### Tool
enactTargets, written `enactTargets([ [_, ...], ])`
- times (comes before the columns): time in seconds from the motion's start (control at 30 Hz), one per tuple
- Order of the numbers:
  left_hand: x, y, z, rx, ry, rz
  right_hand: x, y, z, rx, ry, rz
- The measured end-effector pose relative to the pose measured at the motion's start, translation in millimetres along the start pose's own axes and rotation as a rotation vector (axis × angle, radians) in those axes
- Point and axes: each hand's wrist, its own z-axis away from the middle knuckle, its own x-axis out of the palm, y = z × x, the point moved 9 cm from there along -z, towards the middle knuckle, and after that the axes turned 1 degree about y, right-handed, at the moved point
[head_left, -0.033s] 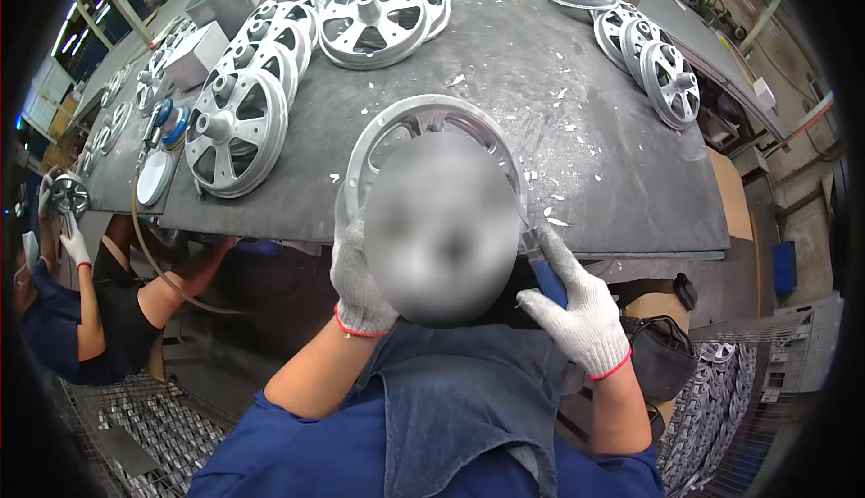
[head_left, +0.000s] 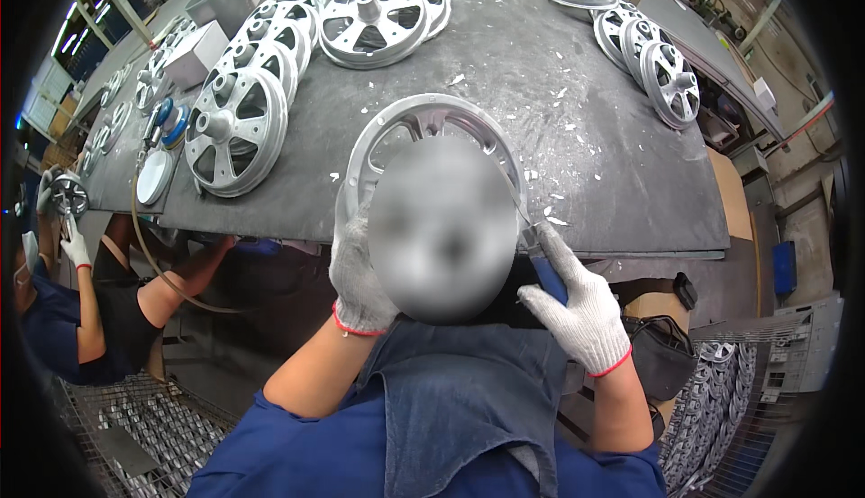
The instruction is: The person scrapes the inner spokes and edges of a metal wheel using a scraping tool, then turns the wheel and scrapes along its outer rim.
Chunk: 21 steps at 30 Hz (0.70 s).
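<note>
In front of me a silver spoked metal wheel (head_left: 365,151) rests tilted against the table's front edge; a blurred oval hides its middle and lower part. My left hand (head_left: 354,268), in a white knit glove with a red cuff, is closed on the wheel's left side, its fingertips partly hidden. My right hand (head_left: 577,309), gloved alike, grips a blue-handled tool (head_left: 548,280) with a thin metal blade. That blade reaches the wheel's right rim; the blur hides whether its tip touches.
Finished-looking silver wheels (head_left: 236,133) stand in a row at left, more wheels (head_left: 671,83) at right. White flakes (head_left: 556,221) litter the dark tabletop (head_left: 631,201). A blue sander (head_left: 171,124) lies at left. Beside me, a co-worker (head_left: 63,309) holds another wheel. Wire baskets (head_left: 712,399) hold metal parts.
</note>
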Motion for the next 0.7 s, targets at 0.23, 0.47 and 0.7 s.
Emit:
enactTargets([
  [0.23,-20,2,-18,-0.119,-0.091,0.081,5,-9,-6,-0.044,0.018,0.177],
  [0.47,12,5,-10,-0.016,-0.058,0.056,28,-12,10,-0.001,-0.110,0.039],
  [0.7,17,-4,23,0.132,0.013,0.067,32,-5,13,0.117,-0.202,-0.398],
])
